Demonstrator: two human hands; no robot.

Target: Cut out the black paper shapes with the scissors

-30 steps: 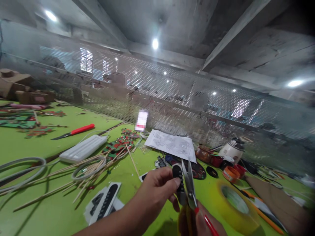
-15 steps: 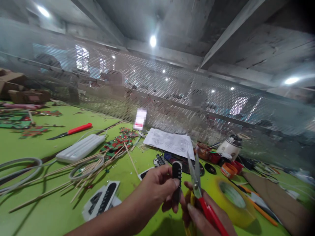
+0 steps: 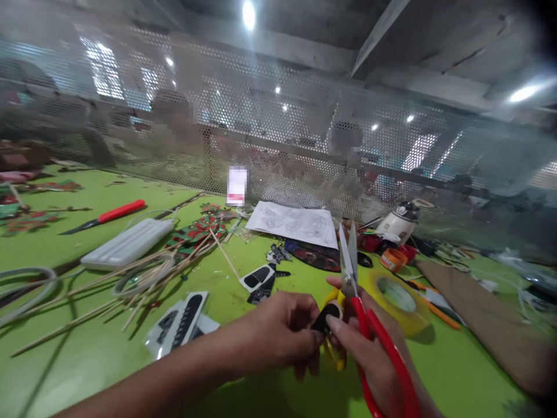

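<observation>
The black strip [image 3: 326, 319] is pinched by the left hand [image 3: 282, 331] and right hand [image 3: 383, 363] above the table [image 3: 104, 371] — presumably for steadiness; red-handled scissors [image 3: 349, 280] are cradled in the latter, blades directed away, apparently freeing its fingertips.

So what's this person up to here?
The left hand and right hand both pinch a small black strip between them. The right hand also holds red-handled metal scissors, blades parted and pointing away from the strip. Thin tan wooden sticks lie to the left on the bright green table.
</observation>
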